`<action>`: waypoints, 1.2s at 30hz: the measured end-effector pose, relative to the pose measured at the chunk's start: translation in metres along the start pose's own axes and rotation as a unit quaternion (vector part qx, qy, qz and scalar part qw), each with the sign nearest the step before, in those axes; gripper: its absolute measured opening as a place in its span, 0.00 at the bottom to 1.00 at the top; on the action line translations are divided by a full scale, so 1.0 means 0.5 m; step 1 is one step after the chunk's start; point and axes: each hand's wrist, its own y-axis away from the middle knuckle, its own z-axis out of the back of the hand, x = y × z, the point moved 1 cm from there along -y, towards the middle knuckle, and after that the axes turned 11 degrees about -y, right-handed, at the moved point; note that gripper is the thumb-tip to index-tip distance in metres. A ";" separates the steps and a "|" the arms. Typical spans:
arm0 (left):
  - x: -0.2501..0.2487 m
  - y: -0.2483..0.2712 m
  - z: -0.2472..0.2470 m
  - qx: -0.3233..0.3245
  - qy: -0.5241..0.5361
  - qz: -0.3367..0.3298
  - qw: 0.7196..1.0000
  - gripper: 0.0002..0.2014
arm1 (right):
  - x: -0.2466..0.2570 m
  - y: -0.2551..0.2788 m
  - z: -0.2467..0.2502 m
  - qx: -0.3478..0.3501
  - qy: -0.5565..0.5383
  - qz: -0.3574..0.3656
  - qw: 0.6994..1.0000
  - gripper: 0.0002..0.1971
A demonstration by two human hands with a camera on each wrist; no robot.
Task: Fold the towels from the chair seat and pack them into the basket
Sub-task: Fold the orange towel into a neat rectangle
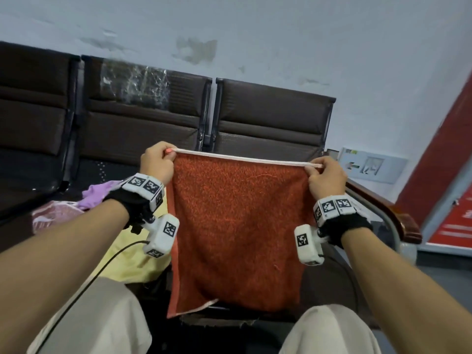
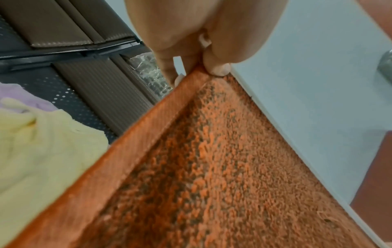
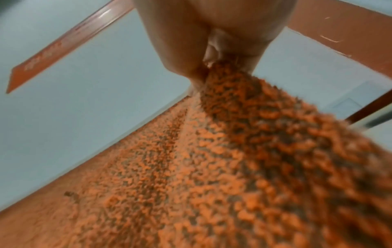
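An orange towel [image 1: 237, 226] with a pale top hem hangs stretched between my two hands in front of the chairs. My left hand [image 1: 167, 155] pinches its upper left corner, and my right hand [image 1: 315, 167] pinches the upper right corner. In the left wrist view my thumb and forefinger pinch the orange towel [image 2: 212, 167] at its corner. The right wrist view shows the orange towel [image 3: 233, 159] bunched between my fingers. A yellow towel [image 1: 132, 261], a purple towel [image 1: 98, 195] and a pink towel [image 1: 55, 215] lie on the chair seat at left. No basket is in view.
A row of dark brown chairs [image 1: 268, 118] stands against a pale wall. A wooden armrest [image 1: 398, 215] runs on the right. A red panel [image 1: 449, 175] leans at far right. My knees in beige trousers [image 1: 107, 325] fill the bottom.
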 end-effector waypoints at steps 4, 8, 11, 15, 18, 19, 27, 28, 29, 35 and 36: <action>0.063 -0.001 -0.063 0.063 0.001 0.041 0.997 0.08 | -0.075 0.007 -0.053 0.049 0.022 -0.065 0.996 0.04; 0.090 0.009 -0.130 0.127 0.053 0.056 0.989 0.07 | -0.144 0.018 -0.106 0.066 -0.013 -0.186 0.980 0.05; 0.099 0.027 -0.171 0.161 0.108 0.072 0.978 0.08 | -0.169 0.042 -0.144 0.093 -0.131 -0.247 0.956 0.04; 0.121 0.056 -0.211 0.200 0.142 0.100 0.964 0.10 | -0.182 0.092 -0.195 0.193 -0.258 -0.273 0.907 0.11; 0.139 0.054 -0.230 0.220 0.141 0.103 0.960 0.10 | -0.180 0.095 -0.217 0.277 -0.299 -0.264 0.874 0.13; 0.147 0.049 -0.235 0.216 0.138 0.113 0.960 0.10 | -0.182 0.092 -0.222 0.291 -0.331 -0.276 0.854 0.14; 0.246 -0.004 -0.257 0.117 0.033 0.241 0.963 0.10 | -0.273 0.062 -0.231 0.164 -0.274 -0.364 0.875 0.10; 0.249 -0.005 -0.263 0.120 0.031 0.245 0.961 0.11 | -0.282 0.062 -0.236 0.163 -0.263 -0.366 0.878 0.10; 0.250 -0.005 -0.268 0.125 0.031 0.249 0.960 0.11 | -0.287 0.063 -0.240 0.163 -0.258 -0.367 0.879 0.09; 0.239 0.001 -0.261 0.153 0.081 0.243 0.955 0.10 | -0.281 0.063 -0.239 0.234 -0.361 -0.393 0.812 0.15; 0.232 0.003 -0.261 0.154 0.096 0.236 0.955 0.10 | -0.274 0.067 -0.240 0.256 -0.372 -0.382 0.806 0.15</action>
